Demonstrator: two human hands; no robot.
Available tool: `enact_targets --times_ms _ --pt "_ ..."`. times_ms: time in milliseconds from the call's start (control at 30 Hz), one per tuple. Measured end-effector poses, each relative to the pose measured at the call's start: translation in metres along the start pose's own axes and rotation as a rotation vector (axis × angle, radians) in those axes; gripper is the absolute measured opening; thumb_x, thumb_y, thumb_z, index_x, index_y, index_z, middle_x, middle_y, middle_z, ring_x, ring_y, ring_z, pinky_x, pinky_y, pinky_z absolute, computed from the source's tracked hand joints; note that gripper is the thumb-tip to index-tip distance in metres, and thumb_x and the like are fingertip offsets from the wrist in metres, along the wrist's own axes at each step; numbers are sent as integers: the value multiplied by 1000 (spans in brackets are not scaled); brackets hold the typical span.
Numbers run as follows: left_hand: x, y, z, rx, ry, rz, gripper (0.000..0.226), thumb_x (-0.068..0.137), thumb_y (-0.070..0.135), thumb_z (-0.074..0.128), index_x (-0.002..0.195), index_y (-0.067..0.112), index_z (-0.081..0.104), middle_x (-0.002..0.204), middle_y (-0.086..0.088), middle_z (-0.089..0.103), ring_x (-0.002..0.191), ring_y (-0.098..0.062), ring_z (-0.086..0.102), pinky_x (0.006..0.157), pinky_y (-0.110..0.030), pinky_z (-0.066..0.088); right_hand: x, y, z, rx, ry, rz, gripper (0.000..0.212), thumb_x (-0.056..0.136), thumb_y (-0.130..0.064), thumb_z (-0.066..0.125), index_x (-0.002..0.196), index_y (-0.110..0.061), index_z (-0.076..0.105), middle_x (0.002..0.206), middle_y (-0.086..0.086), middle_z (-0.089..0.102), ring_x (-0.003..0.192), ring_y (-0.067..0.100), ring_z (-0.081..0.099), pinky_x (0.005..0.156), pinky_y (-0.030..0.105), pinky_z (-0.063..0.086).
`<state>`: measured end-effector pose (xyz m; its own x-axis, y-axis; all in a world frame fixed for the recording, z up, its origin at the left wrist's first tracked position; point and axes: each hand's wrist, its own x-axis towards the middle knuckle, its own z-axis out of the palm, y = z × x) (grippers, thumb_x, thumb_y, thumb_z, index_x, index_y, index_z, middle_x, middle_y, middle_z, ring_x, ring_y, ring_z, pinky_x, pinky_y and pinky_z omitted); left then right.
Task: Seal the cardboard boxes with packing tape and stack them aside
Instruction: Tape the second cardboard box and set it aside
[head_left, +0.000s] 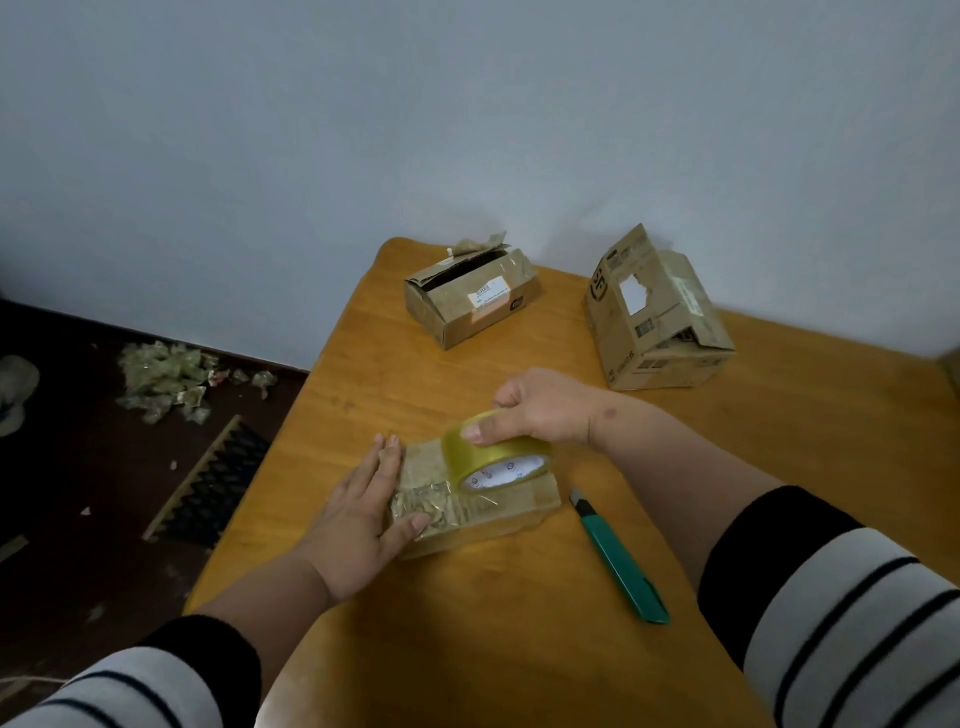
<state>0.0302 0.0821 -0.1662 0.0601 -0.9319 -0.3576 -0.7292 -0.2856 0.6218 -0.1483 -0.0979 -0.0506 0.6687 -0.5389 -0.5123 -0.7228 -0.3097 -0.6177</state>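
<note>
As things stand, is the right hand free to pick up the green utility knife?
Probably not at once: the right hand grips the tape roll over the small box. The knife itself lies uncovered beside it.

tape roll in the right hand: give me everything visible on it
The tape roll is translucent yellowish packing tape wound on a white core printed with small marks. It stands tilted on edge atop the small cardboard box near the table's front. The right hand grips its upper rim, thumb on the outer face. A clear strip runs from it toward the left hand, pressed flat on the box.
</note>
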Motion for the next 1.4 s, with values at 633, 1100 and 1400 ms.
enact_targets --times_ms 633,1100,1400 --pt "7 41 -38 141 -78 19 124 53 72 69 155 37 8 162 14 2 148 -12 4 121 -42 10 -7 -2 4 -19 38 -13 45 75 -44 76 61 -21 40 60 -6 36 60 15 38 61 31 27" --pt "37 100 -45 75 -321 171 14 83 44 74 91 50 63 108 10 61 99 -10 60 88 -25 49 -40 22 -7 184 151 -10 38 73 -44 76 106 -37 60 118 -9 49 114 14 45 84 29 38" --pt "34 135 -21 397 -409 274 38 94 52 52 126 31 60 112 7 44 110 -16 52 98 -31 44 -66 150 40 99 279 589 23 99 -24 48 99 -7 62 100 10 60 91 24 58 78 33 49"
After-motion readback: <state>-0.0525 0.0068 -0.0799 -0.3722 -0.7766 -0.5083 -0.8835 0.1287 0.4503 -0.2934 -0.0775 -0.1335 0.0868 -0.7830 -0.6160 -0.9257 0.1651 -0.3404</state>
